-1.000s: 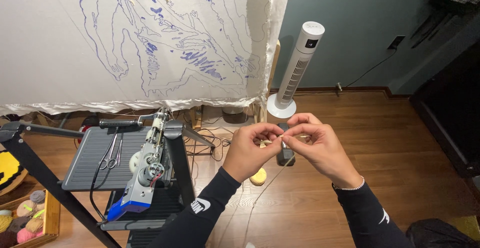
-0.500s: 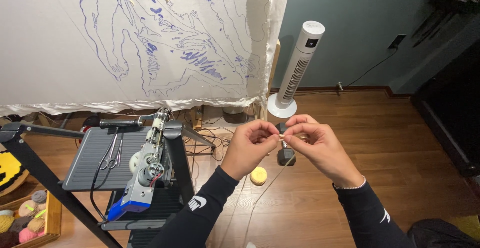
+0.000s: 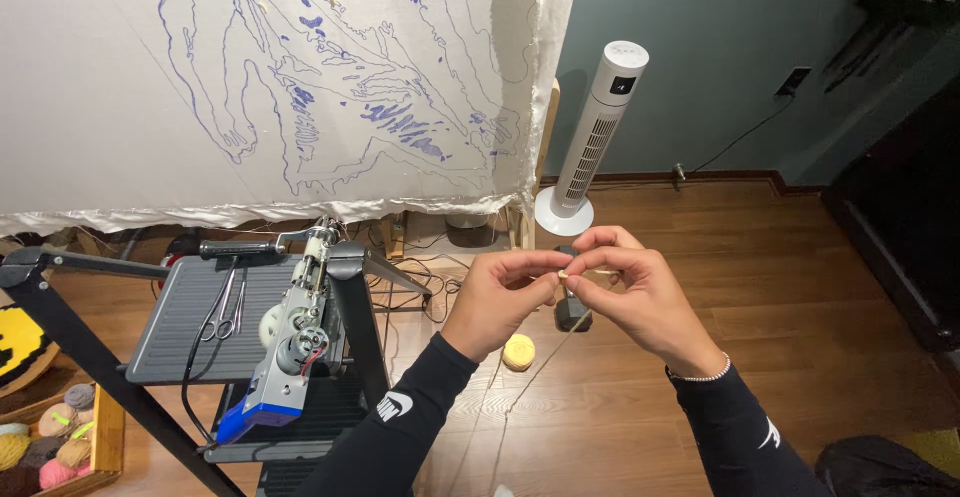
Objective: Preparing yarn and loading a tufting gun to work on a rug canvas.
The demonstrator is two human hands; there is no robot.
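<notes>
Pinching one yarn strand (image 3: 520, 382), two hands (image 3: 575, 292), one yarn ball (image 3: 518, 351)

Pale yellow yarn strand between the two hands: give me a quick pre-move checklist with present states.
1. Thin pale yellow yarn strand pinched by both hands: ok; left hand and right hand meet at the fingertips.
2. Strand runs down free toward the small round yellow yarn ball on the wooden floor: ok, nothing crosses it.
3. Strand end threaded or knotted inside the grip: cannot tell, fingers hide it.
4. Blue and silver tufting gun resting on the grey metal stand tray: ok, untouched.
5. Silver scissors lying flat on the tray: ok.
6. White tower fan apart from the hands: ok.
</notes>
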